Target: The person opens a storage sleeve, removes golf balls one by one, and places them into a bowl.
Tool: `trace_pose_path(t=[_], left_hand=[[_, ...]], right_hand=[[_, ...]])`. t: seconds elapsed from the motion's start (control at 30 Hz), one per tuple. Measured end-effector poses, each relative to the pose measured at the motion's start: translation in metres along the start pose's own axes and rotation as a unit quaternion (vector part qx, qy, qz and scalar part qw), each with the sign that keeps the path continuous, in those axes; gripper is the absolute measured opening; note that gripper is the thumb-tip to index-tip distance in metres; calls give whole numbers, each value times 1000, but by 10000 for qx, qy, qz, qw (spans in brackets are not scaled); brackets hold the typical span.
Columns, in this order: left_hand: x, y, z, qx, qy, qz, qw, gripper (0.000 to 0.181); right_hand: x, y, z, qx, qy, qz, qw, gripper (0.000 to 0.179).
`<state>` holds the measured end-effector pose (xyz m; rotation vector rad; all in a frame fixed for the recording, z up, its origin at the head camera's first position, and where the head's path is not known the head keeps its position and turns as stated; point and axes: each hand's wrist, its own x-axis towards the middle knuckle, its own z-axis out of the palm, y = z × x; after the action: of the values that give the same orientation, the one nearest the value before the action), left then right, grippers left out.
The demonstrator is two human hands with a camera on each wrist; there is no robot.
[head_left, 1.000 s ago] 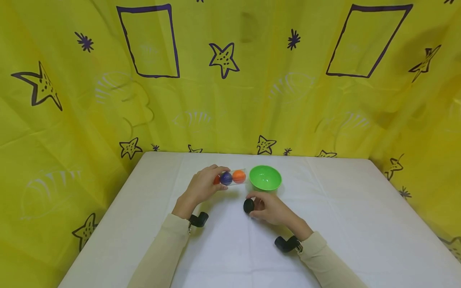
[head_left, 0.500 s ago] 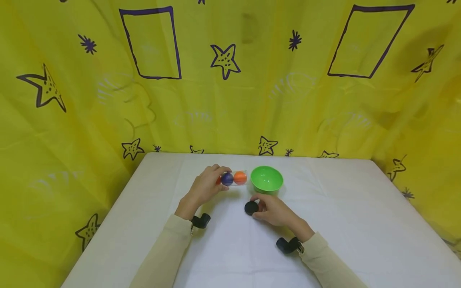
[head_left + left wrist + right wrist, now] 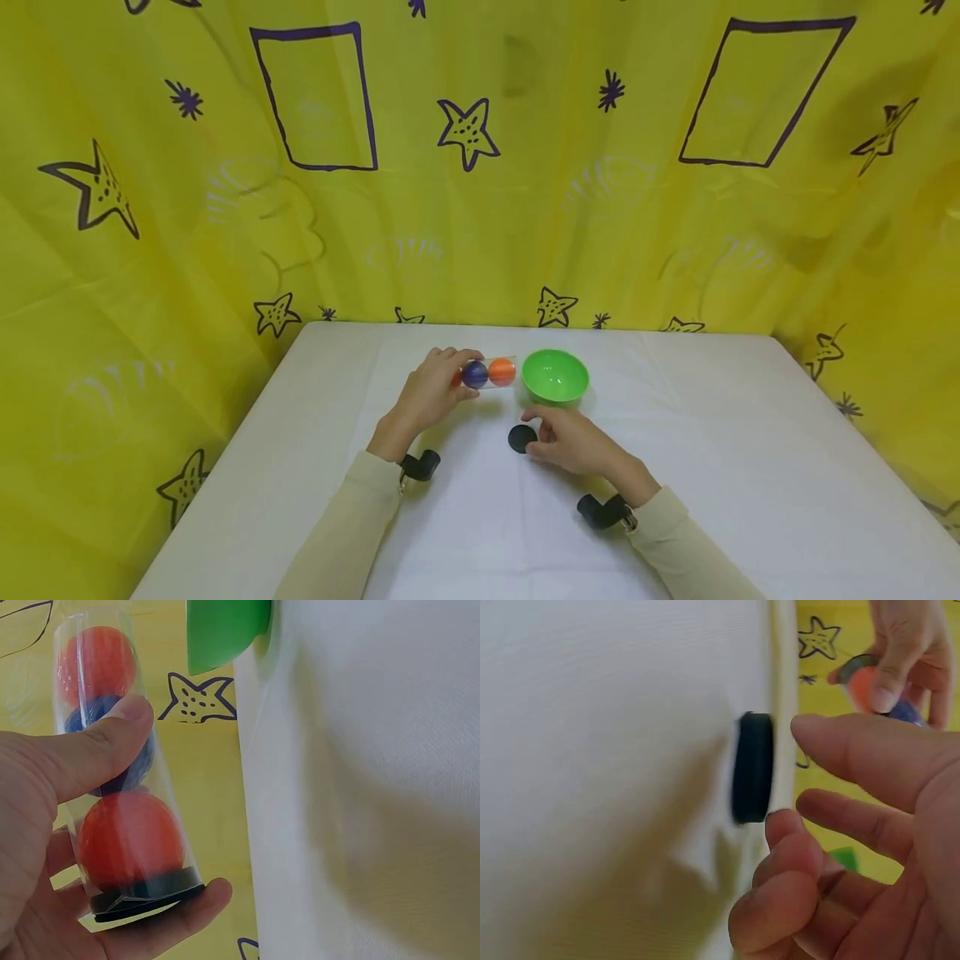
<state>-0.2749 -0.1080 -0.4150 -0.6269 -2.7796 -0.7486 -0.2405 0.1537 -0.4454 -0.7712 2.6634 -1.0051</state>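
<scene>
My left hand (image 3: 431, 392) grips a clear tube (image 3: 171, 802), thumb across its side, above the table. Inside sit two orange-red balls (image 3: 131, 840) with a dark blue ball (image 3: 124, 781) between them. A black cap (image 3: 146, 896) closes the tube's end near the palm; at the far end no cap shows. A loose black cap (image 3: 752, 769) lies flat on the white cloth. Just beside it, my right hand (image 3: 573, 442) hovers with thumb and fingers parted, and a small gap shows between fingertips and cap in the right wrist view.
A green bowl (image 3: 555, 379) stands just past the tube's far end, behind the right hand. The white-covered table (image 3: 720, 467) ends at a yellow curtain (image 3: 480, 217) with drawn stars, which also hangs along both sides.
The right hand has laid the black cap down flat on the table and let go of it, fingers now parted from it. The left hand keeps its grip on the tube, nearly still.
</scene>
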Motion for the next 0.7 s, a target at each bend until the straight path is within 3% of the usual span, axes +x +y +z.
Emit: trace_pose_path(t=[0.1, 0.23, 0.47, 0.7], left_hand=[[0, 1, 0, -41, 64, 1, 10000, 52], [0, 4, -1, -67, 120, 28, 9999, 53], [3, 6, -2, 52, 194, 108, 9997, 53], [13, 9, -4, 268, 336, 290, 9987, 52]], right_hand=[[-3, -6, -9, 155, 28, -196, 9997, 37], [-5, -11, -22, 364, 354, -292, 9983, 30], [3, -11, -38, 969, 876, 154, 9913, 26], [17, -5, -46, 1714, 1106, 280, 9786, 32]])
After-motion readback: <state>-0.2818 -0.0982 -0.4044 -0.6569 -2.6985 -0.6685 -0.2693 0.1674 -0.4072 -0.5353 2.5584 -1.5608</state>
